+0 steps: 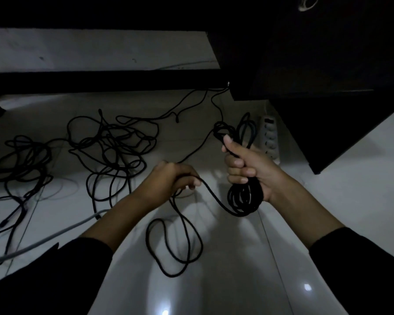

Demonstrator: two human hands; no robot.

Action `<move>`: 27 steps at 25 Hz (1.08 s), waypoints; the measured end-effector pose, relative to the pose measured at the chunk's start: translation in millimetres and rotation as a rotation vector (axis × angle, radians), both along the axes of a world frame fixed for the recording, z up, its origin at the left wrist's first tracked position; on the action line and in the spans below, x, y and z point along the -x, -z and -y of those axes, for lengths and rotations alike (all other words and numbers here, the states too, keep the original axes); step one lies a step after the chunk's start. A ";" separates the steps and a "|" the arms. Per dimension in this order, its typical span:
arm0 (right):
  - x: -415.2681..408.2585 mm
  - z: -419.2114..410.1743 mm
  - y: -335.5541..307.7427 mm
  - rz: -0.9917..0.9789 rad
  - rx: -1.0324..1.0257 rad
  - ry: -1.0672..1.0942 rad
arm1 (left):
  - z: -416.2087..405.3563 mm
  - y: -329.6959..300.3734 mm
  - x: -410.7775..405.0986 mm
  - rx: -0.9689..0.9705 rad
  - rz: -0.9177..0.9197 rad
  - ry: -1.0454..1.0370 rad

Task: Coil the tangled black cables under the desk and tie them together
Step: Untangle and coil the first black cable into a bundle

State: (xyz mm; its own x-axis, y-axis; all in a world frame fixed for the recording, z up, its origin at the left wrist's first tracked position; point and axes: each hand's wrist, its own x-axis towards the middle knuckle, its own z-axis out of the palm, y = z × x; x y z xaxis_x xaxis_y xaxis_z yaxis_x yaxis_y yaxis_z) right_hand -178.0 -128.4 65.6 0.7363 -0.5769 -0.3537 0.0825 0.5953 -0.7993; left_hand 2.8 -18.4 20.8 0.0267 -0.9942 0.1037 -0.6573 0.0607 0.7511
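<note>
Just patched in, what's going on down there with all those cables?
A person is coiling black cable on the floor under a desk. The right hand grips a half-made coil, while the left hand holds the loose strand feeding into it. A bigger tangle of cables lies untouched on the floor to the left, and a white power strip sits behind the coil. Nothing is tied yet.

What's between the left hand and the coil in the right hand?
In the head view, one slack black cable strand sags from the left hand to the coil gripped by the right hand.
</note>
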 end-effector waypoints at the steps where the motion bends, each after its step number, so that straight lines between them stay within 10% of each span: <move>1: -1.4 -2.5 -0.9 -0.036 0.057 -0.008 | 2.5 -5.8 3.2 -0.007 -0.057 -0.027; 7: -7.8 -13.7 -1.2 -0.202 0.428 0.006 | 12.4 -29.4 12.0 -0.049 -0.309 -0.104; 18: -12.6 -21.4 -1.4 -0.444 0.644 -0.033 | 20.2 -53.9 21.5 -0.093 0.185 -0.071; 27: -14.4 -25.3 2.9 -0.522 0.860 0.011 | 21.8 -57.1 14.0 -0.121 0.121 -0.177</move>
